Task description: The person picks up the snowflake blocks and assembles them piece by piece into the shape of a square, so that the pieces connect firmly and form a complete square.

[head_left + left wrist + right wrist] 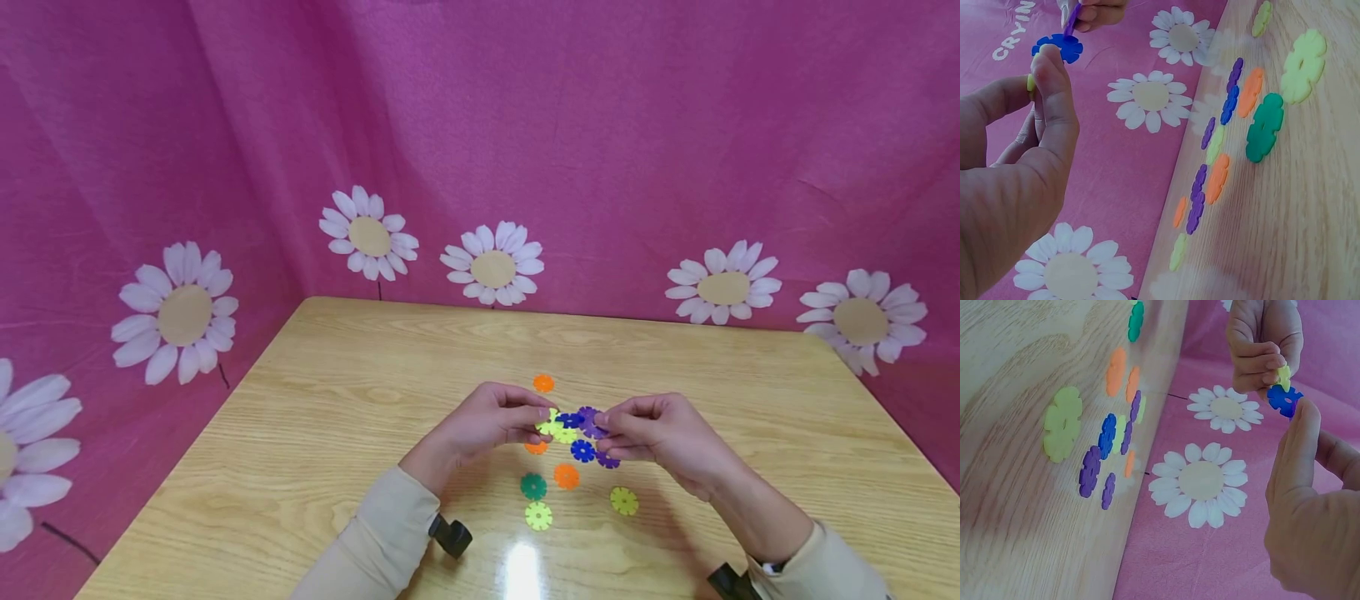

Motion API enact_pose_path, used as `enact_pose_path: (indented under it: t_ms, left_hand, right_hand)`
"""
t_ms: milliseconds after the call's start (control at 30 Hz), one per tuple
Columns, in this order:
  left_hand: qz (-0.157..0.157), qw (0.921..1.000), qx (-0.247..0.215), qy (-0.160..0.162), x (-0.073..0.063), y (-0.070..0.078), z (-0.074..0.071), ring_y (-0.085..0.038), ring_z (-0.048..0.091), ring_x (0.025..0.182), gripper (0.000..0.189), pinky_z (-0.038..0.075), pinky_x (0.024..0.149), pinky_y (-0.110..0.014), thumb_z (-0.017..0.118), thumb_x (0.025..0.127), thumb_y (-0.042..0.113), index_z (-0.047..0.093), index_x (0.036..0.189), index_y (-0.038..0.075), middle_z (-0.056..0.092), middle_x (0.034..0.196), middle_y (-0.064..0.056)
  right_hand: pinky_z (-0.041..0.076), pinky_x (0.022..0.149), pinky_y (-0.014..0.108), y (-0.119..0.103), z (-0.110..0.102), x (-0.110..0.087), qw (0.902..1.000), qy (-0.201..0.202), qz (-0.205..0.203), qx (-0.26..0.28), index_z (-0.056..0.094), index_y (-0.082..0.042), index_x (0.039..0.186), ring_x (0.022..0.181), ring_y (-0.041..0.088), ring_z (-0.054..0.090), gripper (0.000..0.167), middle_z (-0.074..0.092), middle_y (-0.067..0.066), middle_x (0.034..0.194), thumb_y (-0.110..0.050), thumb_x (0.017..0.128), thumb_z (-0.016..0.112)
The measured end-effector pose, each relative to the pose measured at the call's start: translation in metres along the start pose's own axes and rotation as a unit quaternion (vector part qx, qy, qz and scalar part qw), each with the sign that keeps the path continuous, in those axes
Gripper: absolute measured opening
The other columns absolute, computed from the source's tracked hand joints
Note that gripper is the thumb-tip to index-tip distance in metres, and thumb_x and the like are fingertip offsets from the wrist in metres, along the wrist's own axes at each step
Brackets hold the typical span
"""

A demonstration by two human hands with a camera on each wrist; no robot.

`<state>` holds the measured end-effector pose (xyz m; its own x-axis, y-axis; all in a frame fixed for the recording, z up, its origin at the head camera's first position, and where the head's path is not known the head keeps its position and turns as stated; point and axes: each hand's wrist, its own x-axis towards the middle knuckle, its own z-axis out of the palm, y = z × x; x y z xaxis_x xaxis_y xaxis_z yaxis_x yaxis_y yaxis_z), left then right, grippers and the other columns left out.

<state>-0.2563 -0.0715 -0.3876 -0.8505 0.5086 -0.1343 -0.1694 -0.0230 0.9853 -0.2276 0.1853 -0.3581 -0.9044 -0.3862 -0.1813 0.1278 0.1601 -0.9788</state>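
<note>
Your left hand (487, 421) pinches the yellow-green disc (1284, 376) between thumb and fingers. Your right hand (667, 433) pinches the purple disc (1072, 19) at its fingertips; in the right wrist view that disc is mostly hidden behind your fingers. The blue disc (1284, 400) sits between the two, meeting the yellow-green disc on your left side and the purple disc on your right. All three are held above the wooden table (375, 375), in front of your body.

Step in hand, as judged: you are joining notched discs edge to edge, with the purple piece being worked against the blue one. In the left wrist view the purple disc appears edge-on, at an angle to the blue face. Whether either notch is fully seated cannot be told.

Next move, as judged: line up the purple notch with a blue notch, then push inward with both hands level. Keep your left pinch firm, since a twist could work the yellow-green end loose.

Loose pieces lie on the table below, among them a second blue disc (582, 451), a green disc (534, 486) and an orange disc (567, 477), within easy reach.
</note>
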Motion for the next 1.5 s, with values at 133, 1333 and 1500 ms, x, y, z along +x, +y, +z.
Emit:
enact_pose_path:
  t_ms: [133, 1333, 1500]
  left_hand:
    - [0.003, 1.0000, -0.005, 0.001, 0.001, 0.000, 0.000, -0.012, 0.071, 0.078, 0.027, 0.059, 0.080, -0.027, 0.061, 0.097, 0.004, 0.064, 0.120, -0.011, 0.070, 0.103, -0.005]
    - [0.012, 0.9884, 0.149, -0.030, 0.000, -0.009, 0.013, -0.010, 0.055, 0.084, 0.025, 0.046, 0.075, -0.023, 0.066, 0.097, 0.028, 0.076, 0.103, 0.006, 0.067, 0.093, 0.003]
    - [0.007, 0.9862, 0.164, -0.021, -0.001, -0.007, 0.012, -0.010, 0.057, 0.089, 0.024, 0.048, 0.079, -0.024, 0.068, 0.096, 0.029, 0.077, 0.102, 0.007, 0.069, 0.097, 0.002]
  right_hand:
    - [0.059, 0.078, 0.029, -0.001, 0.001, 0.000, 1.0000, -0.009, -0.003, 0.004, 0.063, 0.016, 0.115, 0.082, 0.013, 0.075, 0.034, 0.076, 0.006, 0.089, -0.013, 0.099, 0.062]
    - [0.059, 0.078, 0.027, 0.006, 0.007, 0.005, 0.9916, -0.119, 0.043, 0.027, 0.067, 0.009, 0.118, 0.082, 0.011, 0.074, 0.030, 0.077, 0.008, 0.094, -0.013, 0.098, 0.064]
    - [0.059, 0.079, 0.027, 0.005, 0.011, 0.005, 0.9936, -0.102, 0.039, 0.029, 0.068, 0.008, 0.114, 0.083, 0.011, 0.074, 0.025, 0.076, 0.007, 0.093, -0.011, 0.097, 0.064]
